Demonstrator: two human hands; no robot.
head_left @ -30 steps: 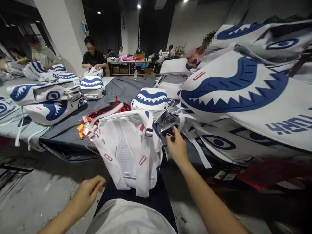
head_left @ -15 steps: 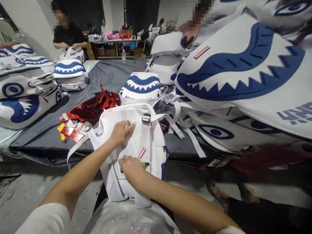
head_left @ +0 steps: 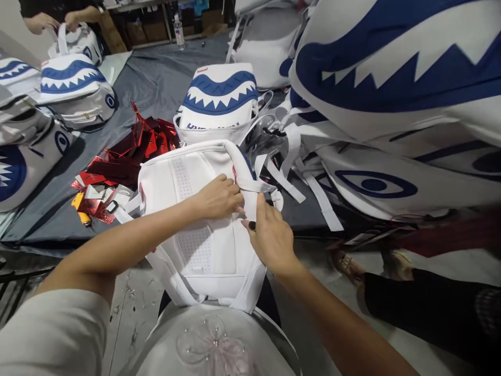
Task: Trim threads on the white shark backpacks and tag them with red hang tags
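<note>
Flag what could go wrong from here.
1. The lower part of the white backpack sits off the dark-covered table, so it could slip if released.
2. The small dark object at the right grip might scuff white fabric.
3. Loose white straps nearby could snag or tangle.

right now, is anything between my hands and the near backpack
Nothing visible blocks either: the left hand is on the backpack; the right hand, with a small dark item, is close to its strap.

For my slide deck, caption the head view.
Left hand and right hand at a white backpack, a red pile beside it.
</note>
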